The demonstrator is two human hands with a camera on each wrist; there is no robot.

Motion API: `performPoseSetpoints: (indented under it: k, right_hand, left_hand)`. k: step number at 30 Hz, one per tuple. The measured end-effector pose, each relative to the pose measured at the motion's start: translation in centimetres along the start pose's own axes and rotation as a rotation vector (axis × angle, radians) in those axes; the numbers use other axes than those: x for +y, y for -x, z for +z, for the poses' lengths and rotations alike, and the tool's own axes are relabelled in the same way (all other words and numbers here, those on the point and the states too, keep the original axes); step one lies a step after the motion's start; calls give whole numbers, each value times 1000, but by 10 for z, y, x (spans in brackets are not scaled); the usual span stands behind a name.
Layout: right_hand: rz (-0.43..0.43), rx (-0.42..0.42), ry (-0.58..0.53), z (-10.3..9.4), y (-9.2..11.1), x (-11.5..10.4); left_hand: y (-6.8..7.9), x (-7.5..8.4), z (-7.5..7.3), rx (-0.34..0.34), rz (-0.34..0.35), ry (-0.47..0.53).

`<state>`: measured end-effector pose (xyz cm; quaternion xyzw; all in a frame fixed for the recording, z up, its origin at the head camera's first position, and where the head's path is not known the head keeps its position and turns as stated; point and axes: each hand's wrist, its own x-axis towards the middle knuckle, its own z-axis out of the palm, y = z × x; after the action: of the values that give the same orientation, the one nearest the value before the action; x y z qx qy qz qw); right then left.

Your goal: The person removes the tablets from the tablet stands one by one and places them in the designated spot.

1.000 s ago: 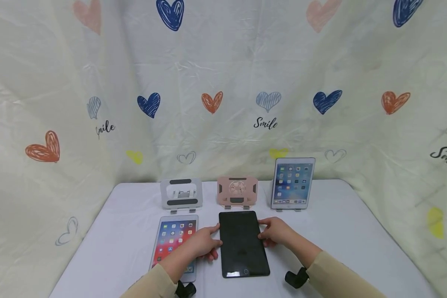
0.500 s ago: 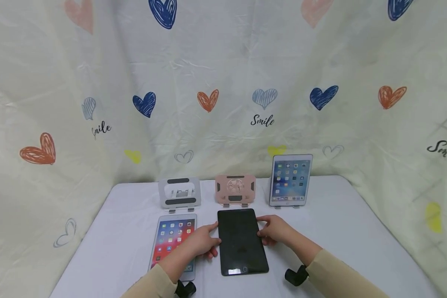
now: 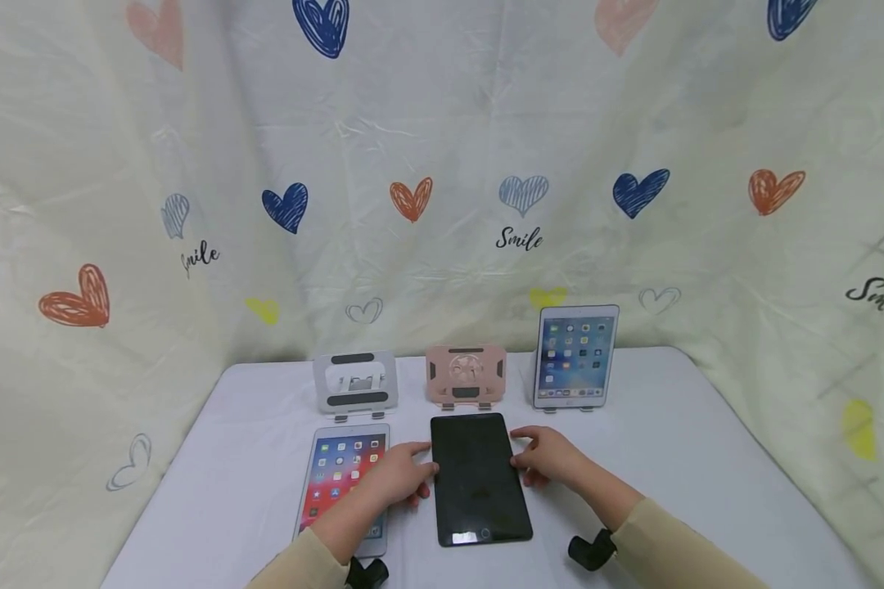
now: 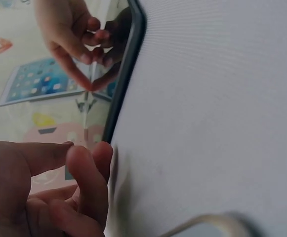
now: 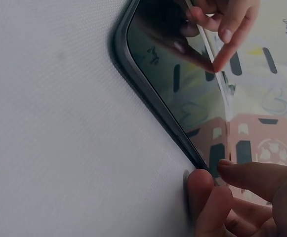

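Observation:
A black tablet lies flat, screen up and dark, in the middle of the table in the head view. My left hand holds its left edge with the thumb and fingertips. On the opposite edge, my right hand does the same. The right wrist view shows the right thumb over the screen's rim and other fingers curled beside the edge. Left fingertips meet the edge in the left wrist view. The left forearm passes over a white tablet with a lit screen, partly hiding it.
Behind the black tablet stands a pink tablet stand. A grey-white stand is to its left. On the right, another white tablet leans upright on a stand. A heart-patterned curtain hangs behind the white table.
The camera view shifted slightly between the first two frames. Since then my right hand has moved very slightly to the right. The black tablet stays practically where it was.

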<state>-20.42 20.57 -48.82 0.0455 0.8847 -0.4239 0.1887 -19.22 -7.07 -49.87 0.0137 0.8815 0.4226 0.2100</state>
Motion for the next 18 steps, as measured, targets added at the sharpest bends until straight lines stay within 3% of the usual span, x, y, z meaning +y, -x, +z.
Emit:
performPoseSetpoints:
  k: [8,18]
  right_hand:
    - [-26,39,30,-4,2,8]
    - [-58,67,60,-16,6,9]
  left_hand:
    - [-1,1,-6,72,43,-31]
    - [-1,5,-9,103,74,-9]
